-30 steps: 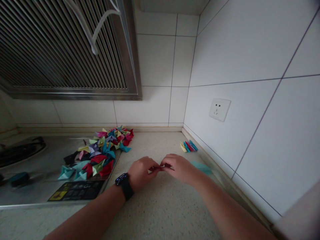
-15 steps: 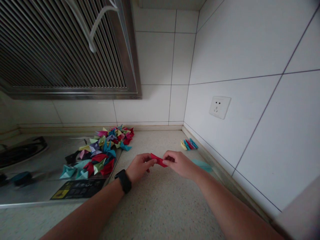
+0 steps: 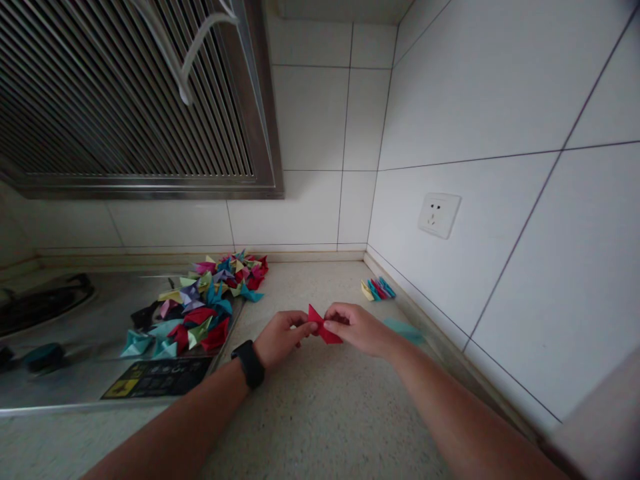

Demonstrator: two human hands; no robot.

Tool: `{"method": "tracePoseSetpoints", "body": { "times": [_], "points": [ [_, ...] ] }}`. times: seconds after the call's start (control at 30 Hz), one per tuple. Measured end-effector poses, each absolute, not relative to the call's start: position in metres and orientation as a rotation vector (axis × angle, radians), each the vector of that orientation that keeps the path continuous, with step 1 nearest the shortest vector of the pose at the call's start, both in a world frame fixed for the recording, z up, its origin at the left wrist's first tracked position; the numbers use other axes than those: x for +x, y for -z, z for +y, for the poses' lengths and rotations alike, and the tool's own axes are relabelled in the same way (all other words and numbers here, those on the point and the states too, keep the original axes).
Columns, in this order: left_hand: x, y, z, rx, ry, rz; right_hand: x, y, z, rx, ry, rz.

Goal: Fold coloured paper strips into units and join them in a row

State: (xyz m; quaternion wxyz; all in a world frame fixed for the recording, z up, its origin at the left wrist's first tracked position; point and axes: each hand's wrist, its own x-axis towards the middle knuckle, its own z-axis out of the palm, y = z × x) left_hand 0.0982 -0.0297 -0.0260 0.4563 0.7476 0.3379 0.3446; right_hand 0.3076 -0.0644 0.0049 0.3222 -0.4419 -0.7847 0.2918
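A red folded paper piece (image 3: pixel 325 331) is held between both hands above the speckled countertop (image 3: pixel 320 407). My left hand (image 3: pixel 286 333), with a black watch (image 3: pixel 249 364) at the wrist, pinches its left side between thumb and fingers. On the other side, my right hand (image 3: pixel 355 325) pinches the paper near its middle. One pointed corner sticks up between the hands, and a wider flap hangs below the right fingertips. Part of the paper is hidden behind the fingers.
Colourful folded paper pieces (image 3: pixel 200 307) lie heaped at the left, partly over the gas stove (image 3: pixel 90 373). A few more folded pieces (image 3: pixel 379 289) stand near the right wall. Pale teal paper (image 3: pixel 405 331) lies beside my right forearm. A range hood (image 3: pixel 150 187) overhangs the stove.
The red paper has gone from a narrow folded strip to a more spread shape, with one point up and a flap down. Both hands stay nearly in place.
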Motion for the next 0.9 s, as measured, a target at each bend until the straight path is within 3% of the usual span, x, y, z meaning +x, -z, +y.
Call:
{"method": "tracePoseSetpoints", "body": {
  "times": [0.33,0.57,0.9],
  "points": [
    [0.103,0.024,-0.037,1.853,-0.835,0.785,0.305,-0.003,-0.069,-1.129,-0.874,-2.175],
    [0.101,0.004,-0.053,2.300,-0.798,0.879,0.303,-0.001,-0.064,-1.113,-0.739,-2.066],
    [0.101,0.007,-0.056,2.597,-0.742,0.907,0.304,0.005,-0.061,-1.169,-0.846,-2.135]
  ]
}}
